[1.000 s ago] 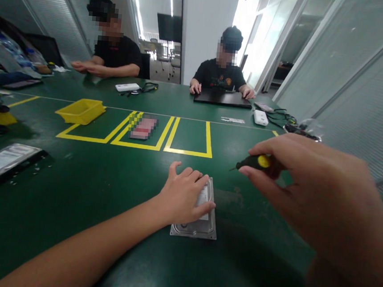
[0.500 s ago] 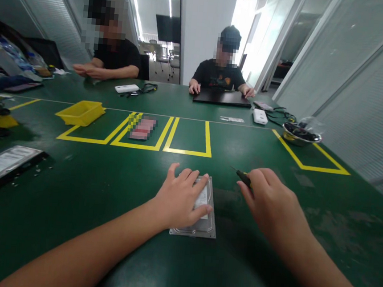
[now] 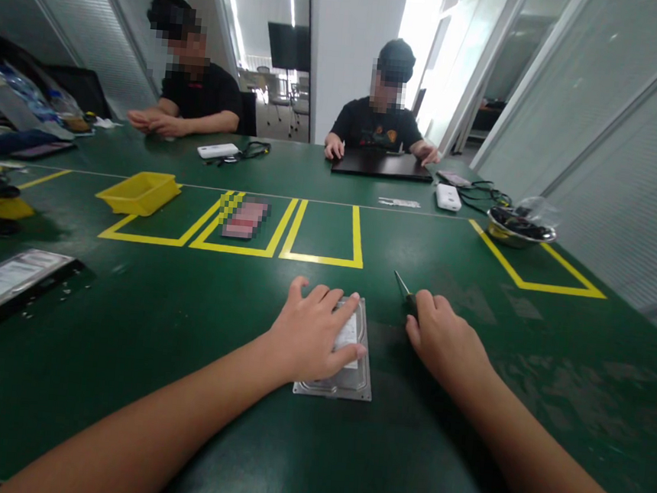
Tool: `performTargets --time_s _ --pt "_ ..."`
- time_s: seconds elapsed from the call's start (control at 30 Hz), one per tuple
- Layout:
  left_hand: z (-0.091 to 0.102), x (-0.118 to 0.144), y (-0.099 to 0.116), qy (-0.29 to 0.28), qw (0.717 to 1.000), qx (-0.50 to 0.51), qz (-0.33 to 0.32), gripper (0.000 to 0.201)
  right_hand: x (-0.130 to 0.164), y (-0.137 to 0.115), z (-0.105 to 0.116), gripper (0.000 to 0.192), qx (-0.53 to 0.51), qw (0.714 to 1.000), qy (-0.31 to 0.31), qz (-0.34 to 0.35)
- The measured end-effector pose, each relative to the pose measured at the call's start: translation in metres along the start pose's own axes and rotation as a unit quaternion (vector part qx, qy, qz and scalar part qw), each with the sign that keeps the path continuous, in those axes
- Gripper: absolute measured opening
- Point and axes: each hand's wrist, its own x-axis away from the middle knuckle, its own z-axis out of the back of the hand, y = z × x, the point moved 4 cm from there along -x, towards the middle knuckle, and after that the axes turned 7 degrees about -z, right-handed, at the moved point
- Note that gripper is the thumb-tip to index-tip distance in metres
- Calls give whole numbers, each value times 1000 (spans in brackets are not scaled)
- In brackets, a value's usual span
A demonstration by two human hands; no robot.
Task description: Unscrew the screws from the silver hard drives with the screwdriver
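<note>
My left hand [image 3: 316,335] lies spread over a silver hard drive [image 3: 334,390] on the green table, its fingers apart across the drive's label. Much of the drive is hidden beneath the palm and fingers. To the right of the drive, my right hand [image 3: 442,327] is closed round the dark handle of a screwdriver [image 3: 404,286]. The thin metal shaft points forward and to the left, apart from the drive.
At the far left lies a larger drive-like unit [image 3: 8,287] with small loose bits beside it. A yellow bin [image 3: 139,193], a pink-red phone-shaped item [image 3: 244,218] and a metal bowl of dark parts [image 3: 518,231] stand farther back. Two people sit opposite, one touching a black laptop [image 3: 381,165].
My right hand has moved slightly left and toward the table, and the screwdriver's shaft now points more steeply forward. My left hand stays on the hard drive.
</note>
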Motion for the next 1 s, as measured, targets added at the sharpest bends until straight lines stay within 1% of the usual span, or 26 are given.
performTargets --time_s 0.2,0.27,0.37,0.43,0.53,0.67,0.8,0.87,1.0 --pt "0 -5 -2 0 1000 1 -6 72 -5 6 -7 12 20 1000 -9 -21" --pt "0 -6 -2 -2 1000 1 -6 72 -5 7 -5 14 40 999 7 -23" --pt "-1 -6 -2 -2 1000 3 -2 72 -3 7 2 14 64 996 54 -3" --pt "-1 -6 -2 -2 1000 4 2 72 -1 6 6 12 66 994 85 19" --pt "-3 -6 -3 -3 1000 9 8 73 5 -1 8 10 42 991 114 64" --pt "-5 -7 -4 0 1000 19 16 75 18 -21 6 12 -45 976 146 158" --pt "-5 -6 -5 6 999 37 20 75 29 -41 1 13 -128 954 146 227" --pt "-4 -5 -7 10 999 47 18 71 32 -47 1 16 -156 945 147 247" --pt "-1 -1 -18 30 996 82 22 54 37 -52 3 23 -192 922 172 290"
